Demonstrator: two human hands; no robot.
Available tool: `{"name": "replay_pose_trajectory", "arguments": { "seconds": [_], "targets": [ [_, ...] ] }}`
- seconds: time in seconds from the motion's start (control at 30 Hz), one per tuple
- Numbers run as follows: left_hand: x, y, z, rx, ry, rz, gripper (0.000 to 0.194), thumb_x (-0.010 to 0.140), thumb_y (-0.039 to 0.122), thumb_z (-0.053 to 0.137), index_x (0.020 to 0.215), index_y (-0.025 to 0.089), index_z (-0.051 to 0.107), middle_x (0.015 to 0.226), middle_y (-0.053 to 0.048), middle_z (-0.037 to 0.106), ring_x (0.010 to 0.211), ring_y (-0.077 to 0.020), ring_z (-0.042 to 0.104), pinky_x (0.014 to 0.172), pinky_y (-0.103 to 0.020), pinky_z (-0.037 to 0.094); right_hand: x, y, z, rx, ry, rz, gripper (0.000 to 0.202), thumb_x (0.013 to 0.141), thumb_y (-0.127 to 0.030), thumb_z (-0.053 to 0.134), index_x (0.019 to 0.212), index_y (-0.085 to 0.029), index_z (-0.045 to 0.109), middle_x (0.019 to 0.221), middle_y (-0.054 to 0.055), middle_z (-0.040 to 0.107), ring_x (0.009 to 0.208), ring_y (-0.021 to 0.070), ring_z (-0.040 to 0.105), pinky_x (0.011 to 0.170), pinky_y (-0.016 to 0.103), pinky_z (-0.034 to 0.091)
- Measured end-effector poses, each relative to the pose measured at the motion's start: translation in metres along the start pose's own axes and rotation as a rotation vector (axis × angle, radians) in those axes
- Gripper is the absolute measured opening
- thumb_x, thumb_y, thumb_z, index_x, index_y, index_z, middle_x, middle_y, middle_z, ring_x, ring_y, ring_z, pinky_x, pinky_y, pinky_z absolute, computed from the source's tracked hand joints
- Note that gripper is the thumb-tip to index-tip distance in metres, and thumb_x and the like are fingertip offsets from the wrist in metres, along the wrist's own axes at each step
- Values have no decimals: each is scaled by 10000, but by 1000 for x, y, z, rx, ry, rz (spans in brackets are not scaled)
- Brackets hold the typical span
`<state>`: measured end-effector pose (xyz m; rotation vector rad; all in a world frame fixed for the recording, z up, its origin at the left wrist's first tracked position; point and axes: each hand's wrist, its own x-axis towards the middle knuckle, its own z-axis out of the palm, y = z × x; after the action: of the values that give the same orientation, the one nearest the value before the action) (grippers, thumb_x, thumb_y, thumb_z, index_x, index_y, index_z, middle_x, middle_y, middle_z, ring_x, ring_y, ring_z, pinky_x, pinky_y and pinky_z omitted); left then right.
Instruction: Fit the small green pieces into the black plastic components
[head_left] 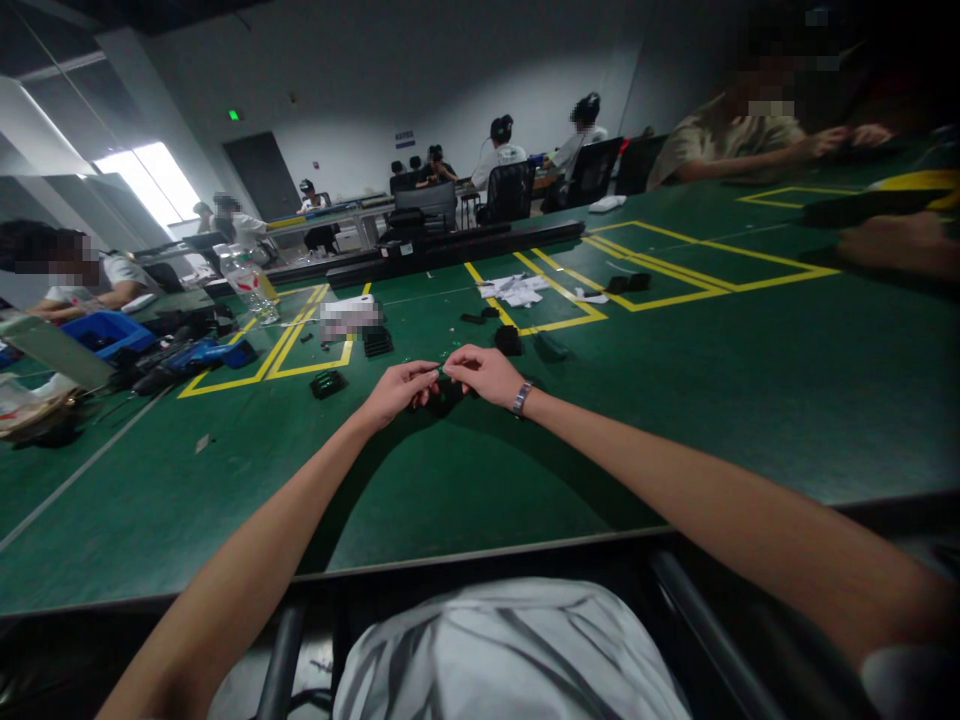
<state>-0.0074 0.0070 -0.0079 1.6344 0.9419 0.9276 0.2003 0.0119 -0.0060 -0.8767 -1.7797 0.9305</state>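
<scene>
My left hand [403,390] and my right hand [484,372] meet above the green table [487,480], fingertips almost touching. Both are closed in a pinch. Between them sits something small and dark with a hint of green, mostly hidden by the fingers; its kind cannot be made out. To the left of my left hand lies a black piece with green glints [328,383], and a ribbed black block [377,342] is a little beyond it. Past my right hand stands another dark ribbed block [508,340].
White crumpled paper [517,290] lies beyond my hands. A plastic bottle [251,285], a blue tray [109,335] and a blue power tool [214,355] stand at the left. Yellow tape lines [660,300] mark the tabletop. A person [720,140] sits at the far right.
</scene>
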Motion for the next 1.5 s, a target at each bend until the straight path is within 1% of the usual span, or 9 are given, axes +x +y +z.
{"name": "replay_pose_trajectory", "arguments": {
  "seconds": [0.17,0.37,0.57,0.87,1.13,1.3,1.5],
  "targets": [
    [0,0,-1,-25,-4,-9,516,811,475,697,1160,101,634,734,-31,639,505,-63,515,434,-184,323,-1,-4,1,14,-2,3,255,826,-396,670,840,-141,684,810,52,637,554,99,575,481,229,476],
    [-2,5,-1,-44,-18,-28,498,805,463,706,1150,110,643,728,-13,613,516,-60,506,447,-192,321,-3,-6,2,18,-7,-15,257,840,-393,655,829,-137,675,870,62,616,563,94,591,475,222,488],
    [-3,9,0,-74,-13,-41,476,804,442,714,1129,101,644,700,0,589,525,-56,495,482,-191,335,-5,-9,3,11,13,-46,257,854,-384,644,824,-129,665,896,63,607,521,72,568,451,215,465],
    [-4,11,0,-121,6,-58,507,790,425,731,1172,102,648,729,-17,614,540,-61,516,488,-194,341,-4,-7,5,14,44,-71,272,855,-416,650,826,-145,667,967,74,610,534,82,585,459,229,465],
    [-3,9,0,-151,18,-57,527,782,413,740,1192,96,644,746,-30,633,533,-61,525,475,-193,338,-5,-9,6,10,74,-65,277,848,-429,657,837,-152,668,974,78,615,551,93,586,459,241,457],
    [-1,6,0,-152,26,-50,506,797,401,731,1193,99,642,758,-32,636,528,-60,530,474,-189,347,-4,-7,6,4,86,-89,265,858,-416,651,843,-152,668,960,73,608,552,98,590,465,246,455],
    [-1,9,1,-168,34,-56,496,789,390,736,1172,86,651,740,-31,633,522,-60,528,475,-187,355,-3,-6,6,-35,96,-89,265,868,-427,639,866,-164,666,963,70,617,571,100,589,508,253,478]
  ]
}}
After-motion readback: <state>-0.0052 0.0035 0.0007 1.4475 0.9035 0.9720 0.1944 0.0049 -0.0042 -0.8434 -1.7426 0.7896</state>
